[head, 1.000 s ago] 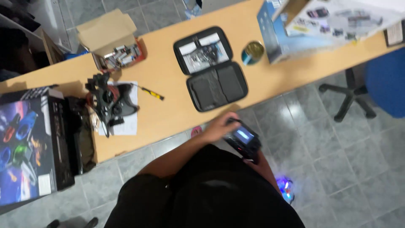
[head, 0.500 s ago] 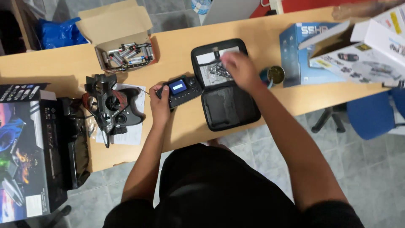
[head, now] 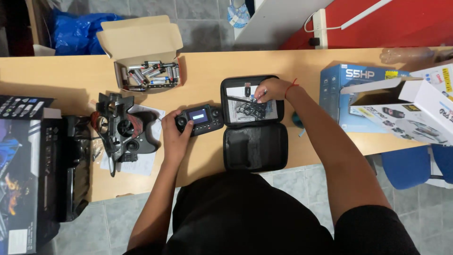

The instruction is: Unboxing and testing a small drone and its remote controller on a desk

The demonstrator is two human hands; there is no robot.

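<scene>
The left hand (head: 173, 138) grips the left end of a black handheld controller (head: 199, 119) with a small lit screen, the thumb lying on its top face while the controller rests on the wooden table (head: 302, 66). The right hand (head: 270, 89), with a red string at the wrist, reaches into the upper half of an open black zip case (head: 254, 123), its fingers curled down onto a tangle of black cables (head: 247, 109) behind the mesh pocket; whether they actually pinch a cable cannot be told. The case lies flat just right of the controller, almost touching it, its lower half empty of loose parts and reaching the table's near edge. Left of the controller sits a dark toy vehicle (head: 120, 134) on a sheet of paper (head: 141, 163). Beyond it, toward the far edge, stands an open cardboard box (head: 141, 42) holding many batteries (head: 150, 75). A blue product box (head: 347, 97) lies right of the case, and a black printed box (head: 23, 170) lies at the far left.
</scene>
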